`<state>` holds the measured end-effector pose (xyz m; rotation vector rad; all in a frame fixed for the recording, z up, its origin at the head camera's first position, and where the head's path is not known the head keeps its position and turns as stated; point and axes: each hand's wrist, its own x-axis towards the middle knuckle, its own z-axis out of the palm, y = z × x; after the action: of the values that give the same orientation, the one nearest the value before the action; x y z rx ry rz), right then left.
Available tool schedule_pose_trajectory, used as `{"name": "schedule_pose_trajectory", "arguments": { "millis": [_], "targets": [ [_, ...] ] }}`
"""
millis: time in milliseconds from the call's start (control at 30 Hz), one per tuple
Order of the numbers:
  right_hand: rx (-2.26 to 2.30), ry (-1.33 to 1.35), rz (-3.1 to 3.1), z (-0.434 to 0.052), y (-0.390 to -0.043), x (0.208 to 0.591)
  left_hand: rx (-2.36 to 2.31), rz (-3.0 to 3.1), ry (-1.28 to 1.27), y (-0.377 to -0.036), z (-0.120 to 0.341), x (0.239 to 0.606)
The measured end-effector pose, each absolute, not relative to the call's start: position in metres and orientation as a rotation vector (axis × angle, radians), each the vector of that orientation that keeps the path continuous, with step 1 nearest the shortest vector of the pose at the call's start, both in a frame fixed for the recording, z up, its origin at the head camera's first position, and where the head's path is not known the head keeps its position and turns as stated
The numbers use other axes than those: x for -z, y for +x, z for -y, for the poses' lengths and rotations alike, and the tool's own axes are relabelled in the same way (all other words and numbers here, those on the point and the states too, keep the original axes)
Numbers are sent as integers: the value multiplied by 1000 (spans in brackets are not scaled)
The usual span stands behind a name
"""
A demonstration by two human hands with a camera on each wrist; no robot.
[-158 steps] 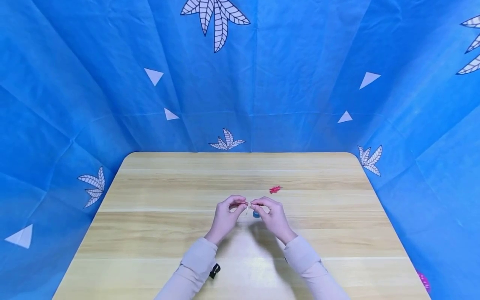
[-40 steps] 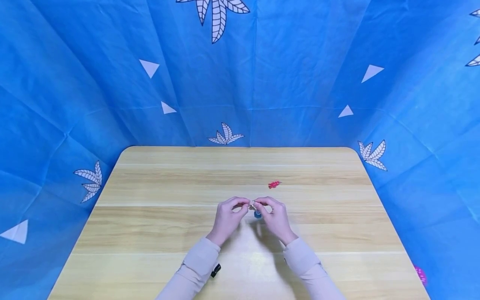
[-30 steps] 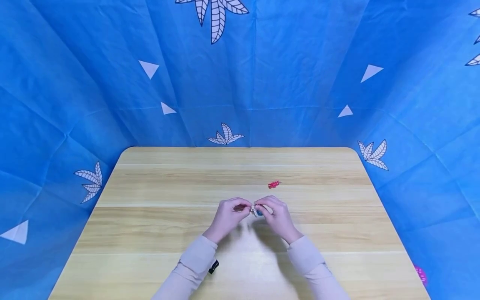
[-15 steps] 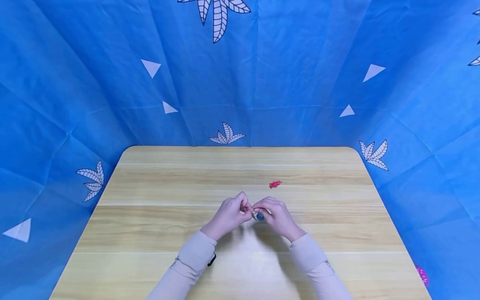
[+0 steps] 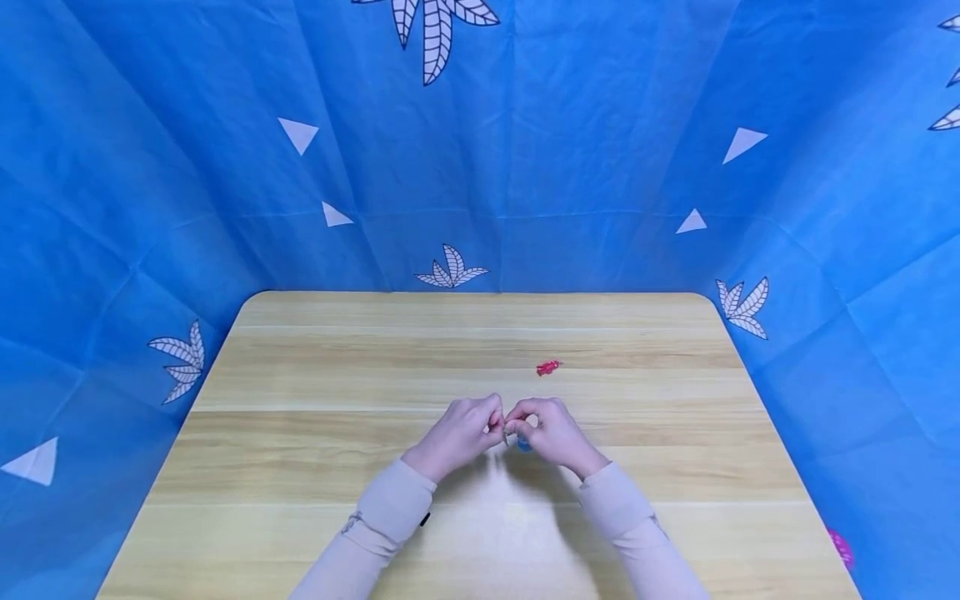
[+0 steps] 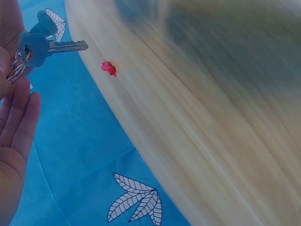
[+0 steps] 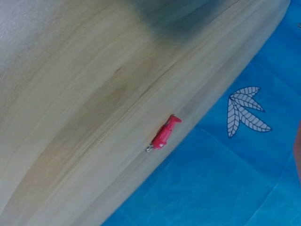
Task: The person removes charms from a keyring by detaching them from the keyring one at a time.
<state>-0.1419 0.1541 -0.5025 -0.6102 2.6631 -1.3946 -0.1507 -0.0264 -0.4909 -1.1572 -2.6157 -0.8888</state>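
In the head view my left hand (image 5: 459, 432) and right hand (image 5: 549, 432) meet over the middle of the table, fingertips close together. Between them is a small bunch of keys (image 5: 523, 443) on a metal ring. The left wrist view shows a blue-headed key (image 6: 40, 49) with its toothed blade sticking out sideways, and the key ring (image 6: 19, 65) pinched at the fingers. Both hands have thumb and fingers bent onto the ring and keys. The fingertips partly hide the ring. A red charm with a metal clasp (image 7: 164, 134) lies apart from the hands, farther back on the table.
The wooden table (image 5: 315, 375) has rounded far corners and stands against a blue leaf-print cloth (image 5: 585, 125). A small black item (image 5: 425, 518) shows beside the left sleeve. A pink spot (image 5: 842, 548) is at the right, beyond the table edge.
The left hand has turned, its fingers now more curled at the ring. Both hands and the keys have shifted slightly toward the near side. The red charm stays put.
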Motion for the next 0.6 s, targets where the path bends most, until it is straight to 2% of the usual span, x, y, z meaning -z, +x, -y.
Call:
{"name": "schedule_pose_trajectory", "arguments": {
  "millis": [167, 433, 600],
  "targets": [
    [1360, -455, -2599, -151, -142, 505, 956, 2648, -1095, -148, 26, 498],
    [1682, -194, -2543, -146, -142, 510, 1377, 2705, -699, -144, 22, 512],
    [1778, -119, -2566, -141, -140, 511, 1450, 2653, -574, -141, 21, 515]
  ]
}}
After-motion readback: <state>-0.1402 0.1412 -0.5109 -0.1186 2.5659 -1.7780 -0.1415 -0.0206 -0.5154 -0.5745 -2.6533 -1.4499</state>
